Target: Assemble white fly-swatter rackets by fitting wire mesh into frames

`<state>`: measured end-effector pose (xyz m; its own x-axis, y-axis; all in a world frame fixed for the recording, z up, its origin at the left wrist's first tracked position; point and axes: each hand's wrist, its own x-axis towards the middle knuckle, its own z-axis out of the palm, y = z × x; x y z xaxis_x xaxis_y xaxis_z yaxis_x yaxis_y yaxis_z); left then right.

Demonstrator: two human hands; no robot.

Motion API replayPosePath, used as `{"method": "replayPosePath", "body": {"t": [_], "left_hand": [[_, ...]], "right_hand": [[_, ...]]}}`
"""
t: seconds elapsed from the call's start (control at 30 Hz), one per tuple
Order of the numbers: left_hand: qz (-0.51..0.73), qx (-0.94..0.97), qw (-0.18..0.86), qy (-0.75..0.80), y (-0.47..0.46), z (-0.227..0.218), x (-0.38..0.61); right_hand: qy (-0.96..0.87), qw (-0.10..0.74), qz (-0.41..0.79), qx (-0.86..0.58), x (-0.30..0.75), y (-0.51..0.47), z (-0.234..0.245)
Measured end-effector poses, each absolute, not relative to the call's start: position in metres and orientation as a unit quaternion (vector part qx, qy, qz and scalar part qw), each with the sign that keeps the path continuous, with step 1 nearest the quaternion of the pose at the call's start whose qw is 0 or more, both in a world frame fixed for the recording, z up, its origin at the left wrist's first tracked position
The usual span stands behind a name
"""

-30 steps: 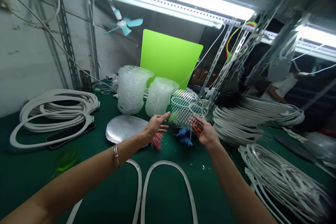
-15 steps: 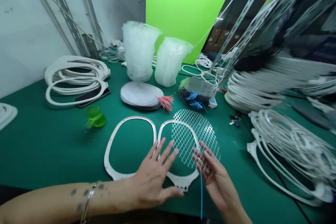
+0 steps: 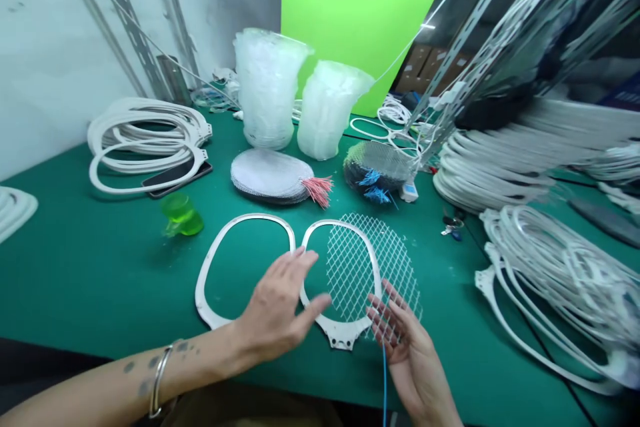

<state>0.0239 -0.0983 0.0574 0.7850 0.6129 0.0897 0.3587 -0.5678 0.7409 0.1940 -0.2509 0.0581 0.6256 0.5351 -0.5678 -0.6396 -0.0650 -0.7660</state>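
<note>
Two white oval frames lie side by side on the green mat: the left frame and the right frame. A white diamond-grid mesh sheet lies over the right part of the right frame. My left hand hovers open above the gap between the frames. My right hand is at the lower edge of the mesh, fingers spread. A thin blue strand hangs down beside it. Whether that hand grips the strand or mesh is hidden.
Beyond the frames are a flat mesh stack with pink strands, a dark mesh bundle with blue strands, and clear mesh stacks. White frame piles stand left and right. A green glassy lump and a phone lie left.
The view has tilted down, bringing both frames fully into sight. The mesh sheet has gone from the far bundle to the right frame. My left hand has slid slightly left.
</note>
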Motion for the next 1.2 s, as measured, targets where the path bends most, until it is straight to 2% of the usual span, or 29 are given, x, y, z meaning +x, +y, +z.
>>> {"method": "replayPosePath", "body": {"t": [0.07,0.17,0.33,0.47,0.53,0.6,0.67,0.77,0.87,0.97,1.2], "left_hand": [[0.187,0.748,0.529,0.355,-0.086,0.073,0.032],[0.144,0.573,0.719,0.366,-0.071,0.083,0.051],[0.138,0.493,0.788,0.343,-0.071,0.071,0.069],[0.157,0.549,0.733,0.369,-0.065,0.062,0.06],[0.18,0.609,0.681,0.365,-0.055,0.063,0.051],[0.182,0.694,0.599,0.356,-0.042,0.065,0.045],[0.169,0.792,0.475,0.345,-0.031,0.067,0.043],[0.158,0.897,0.278,0.304,-0.017,0.064,0.051],[0.139,0.931,0.185,0.282,-0.006,0.052,0.062],[0.113,0.934,0.188,0.282,0.007,0.039,0.069],[0.079,0.935,0.208,0.278,0.015,0.031,0.07]], "right_hand": [[0.028,0.677,0.429,-0.597,0.19,-0.246,0.063],[-0.002,0.677,0.437,-0.592,0.183,-0.237,0.07],[-0.105,0.742,0.384,-0.539,0.17,-0.228,0.075],[-0.172,0.76,0.286,-0.559,0.168,-0.228,0.087],[-0.222,0.725,0.219,-0.614,0.169,-0.23,0.094],[-0.335,0.619,0.136,-0.697,0.171,-0.231,0.094],[-0.487,0.451,0.039,-0.747,0.171,-0.229,0.086],[-0.64,0.223,-0.098,-0.729,0.166,-0.223,0.065],[-0.684,0.108,-0.182,-0.698,0.159,-0.214,0.045],[-0.693,0.068,-0.213,-0.685,0.154,-0.207,0.033],[-0.677,0.062,-0.239,-0.693,0.152,-0.201,0.022]]}}
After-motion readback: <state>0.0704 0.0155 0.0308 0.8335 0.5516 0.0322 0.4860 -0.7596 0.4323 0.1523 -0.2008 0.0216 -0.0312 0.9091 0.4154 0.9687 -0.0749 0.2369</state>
